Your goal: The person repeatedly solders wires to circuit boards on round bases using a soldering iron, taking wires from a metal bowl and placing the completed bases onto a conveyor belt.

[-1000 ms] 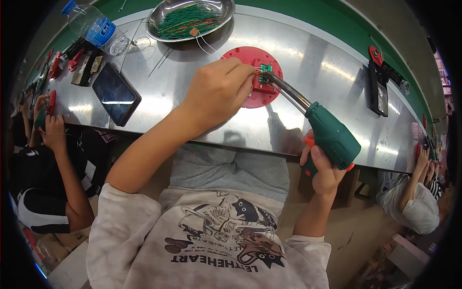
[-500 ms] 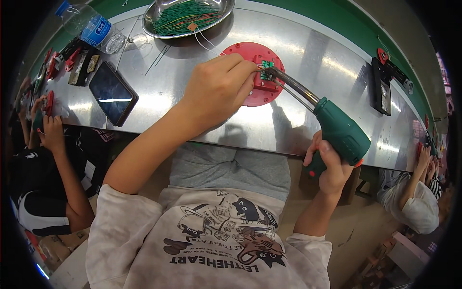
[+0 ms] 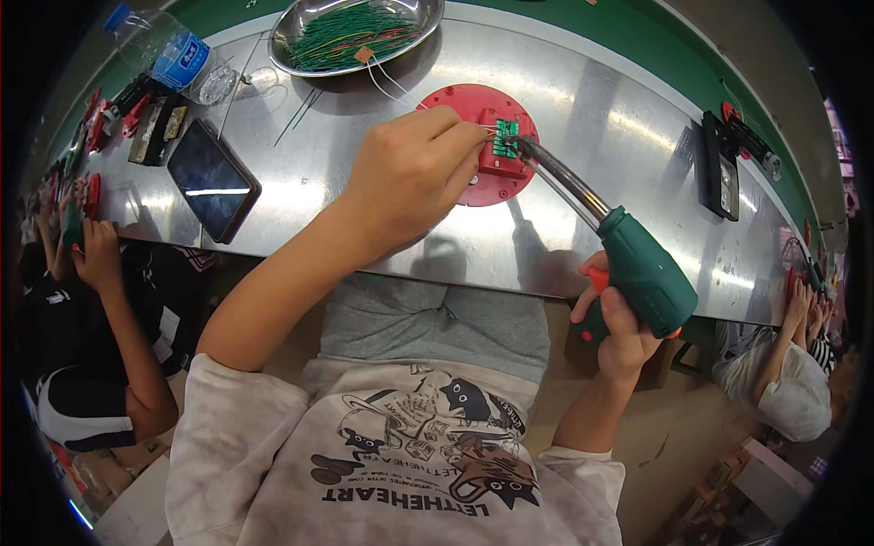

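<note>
A red round plastic base (image 3: 499,189) lies on the metal bench, with a small green circuit board (image 3: 506,144) in its raised middle. My left hand (image 3: 410,168) is closed in a pinch on thin wires (image 3: 492,134) at the board's left edge; its fingertips partly hide them. My right hand (image 3: 621,332) grips a green soldering gun (image 3: 646,273), whose red trigger shows beside the fingers. The gun's metal tip is at the board's right side; whether it touches is hard to tell. White wires run from under my left hand to a small orange-brown square (image 3: 364,55).
A metal bowl (image 3: 430,35) of green and red wires stands at the back. Left are a plastic bottle (image 3: 177,59), a dark phone (image 3: 214,177) and a black holder (image 3: 159,127). Another black holder (image 3: 719,168) is at right. Co-workers sit on both sides.
The soldering gun's tip has shifted slightly right and down, uncovering more of the board. My right fingers have loosened off the trigger, which now shows. My left hand stays nearly still.
</note>
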Action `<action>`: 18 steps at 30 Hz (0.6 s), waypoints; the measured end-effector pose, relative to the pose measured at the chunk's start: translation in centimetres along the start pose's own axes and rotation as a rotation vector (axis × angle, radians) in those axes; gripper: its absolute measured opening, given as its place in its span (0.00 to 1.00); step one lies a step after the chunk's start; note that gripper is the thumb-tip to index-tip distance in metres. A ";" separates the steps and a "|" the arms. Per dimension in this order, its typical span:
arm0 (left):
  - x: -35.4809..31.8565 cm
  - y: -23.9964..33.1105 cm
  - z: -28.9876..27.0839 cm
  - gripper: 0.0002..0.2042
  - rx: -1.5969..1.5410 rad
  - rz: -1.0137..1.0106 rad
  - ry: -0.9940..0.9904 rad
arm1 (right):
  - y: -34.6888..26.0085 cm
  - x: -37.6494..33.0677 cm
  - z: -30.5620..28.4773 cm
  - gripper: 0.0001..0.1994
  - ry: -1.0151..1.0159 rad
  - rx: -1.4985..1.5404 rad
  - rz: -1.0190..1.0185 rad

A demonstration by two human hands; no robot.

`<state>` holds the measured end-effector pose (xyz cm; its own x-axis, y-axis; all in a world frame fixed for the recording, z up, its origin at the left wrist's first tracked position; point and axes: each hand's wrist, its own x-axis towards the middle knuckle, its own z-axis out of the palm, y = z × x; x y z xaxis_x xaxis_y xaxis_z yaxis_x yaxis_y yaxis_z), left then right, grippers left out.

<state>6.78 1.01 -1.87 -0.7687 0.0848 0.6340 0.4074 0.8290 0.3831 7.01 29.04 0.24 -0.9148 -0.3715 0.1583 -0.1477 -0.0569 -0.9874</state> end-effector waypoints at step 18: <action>0.0 -0.2 0.4 0.05 -0.030 0.034 0.049 | 0.0 0.1 -0.3 0.20 -0.036 -0.036 0.033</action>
<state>6.51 1.12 -2.23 -0.7291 0.0847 0.6791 0.4483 0.8088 0.3805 6.81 29.23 0.21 -0.9053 -0.4060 0.1245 -0.1315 -0.0107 -0.9913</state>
